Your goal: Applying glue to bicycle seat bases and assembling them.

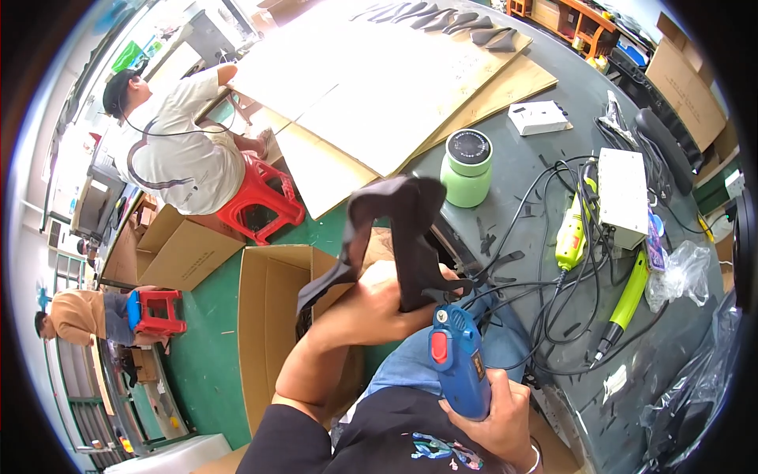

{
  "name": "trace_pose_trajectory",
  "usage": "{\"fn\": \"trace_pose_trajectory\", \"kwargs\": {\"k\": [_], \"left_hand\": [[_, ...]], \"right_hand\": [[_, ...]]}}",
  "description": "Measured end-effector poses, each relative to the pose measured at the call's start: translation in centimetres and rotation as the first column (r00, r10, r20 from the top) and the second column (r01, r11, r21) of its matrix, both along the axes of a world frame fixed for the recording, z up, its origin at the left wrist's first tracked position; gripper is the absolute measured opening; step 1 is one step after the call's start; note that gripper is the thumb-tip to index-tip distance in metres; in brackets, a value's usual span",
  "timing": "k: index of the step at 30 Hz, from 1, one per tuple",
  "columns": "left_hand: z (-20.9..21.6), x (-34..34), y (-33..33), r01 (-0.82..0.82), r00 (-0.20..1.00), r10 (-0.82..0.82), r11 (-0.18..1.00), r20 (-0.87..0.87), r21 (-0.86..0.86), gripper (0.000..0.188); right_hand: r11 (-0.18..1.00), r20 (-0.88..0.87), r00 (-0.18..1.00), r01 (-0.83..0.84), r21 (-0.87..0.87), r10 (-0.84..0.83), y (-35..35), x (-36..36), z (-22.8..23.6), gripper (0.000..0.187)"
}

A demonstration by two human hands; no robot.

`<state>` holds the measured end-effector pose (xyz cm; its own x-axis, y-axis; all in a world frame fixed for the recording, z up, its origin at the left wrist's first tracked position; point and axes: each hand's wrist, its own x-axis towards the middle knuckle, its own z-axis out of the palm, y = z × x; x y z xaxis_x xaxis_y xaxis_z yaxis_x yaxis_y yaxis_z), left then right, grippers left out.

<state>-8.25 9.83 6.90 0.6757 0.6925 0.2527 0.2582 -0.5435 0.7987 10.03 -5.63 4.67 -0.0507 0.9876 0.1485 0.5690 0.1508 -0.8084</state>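
My left hand (376, 294) is closed around a black, bent, frame-like piece (420, 229) with an open gap in its middle. It is raised above my lap at the edge of the grey table. In my right hand (505, 419) is a blue handheld power tool (462, 367) with a red button. The tool's front end points up at the lower end of the black piece, close beside my left fingers. Whether its tip touches the piece, I cannot tell.
On the grey table (580, 347) are black scraps, a green flask (467, 170), a white box (539, 117), tangled cables, yellow-green tools (570, 237) and plastic bags. Boards (466, 103) carry several black pieces. Left are a cardboard box (264, 316) and a person on a red stool (264, 201).
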Motion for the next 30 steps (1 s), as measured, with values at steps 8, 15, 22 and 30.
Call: {"fn": "trace_pose_trajectory", "kwargs": {"k": [8,15,22,30], "left_hand": [[-3.3,2.3,-1.7,-0.099,0.995,0.099,0.994,0.021,0.035,0.025],[-7.9,3.0,-2.9,-0.158,0.971,0.153,0.987,0.185,0.010,0.025],[-6.1,2.7,-3.9,-0.052,0.999,0.054,0.972,0.002,-0.229,0.021],[-3.8,2.3,-6.3,0.565,0.784,0.090,0.305,0.614,-0.767,0.031]], "right_hand": [[0.993,-0.195,0.977,-0.097,-0.066,0.082,0.1,0.4,0.9,0.049],[0.991,-0.218,0.969,-0.128,-0.034,0.118,0.2,0.2,1.5,0.050],[0.993,-0.163,0.980,-0.115,0.006,0.115,0.6,0.0,3.9,0.051],[0.937,-0.158,0.924,0.342,-0.066,-0.348,-0.1,-0.8,1.1,0.051]]}}
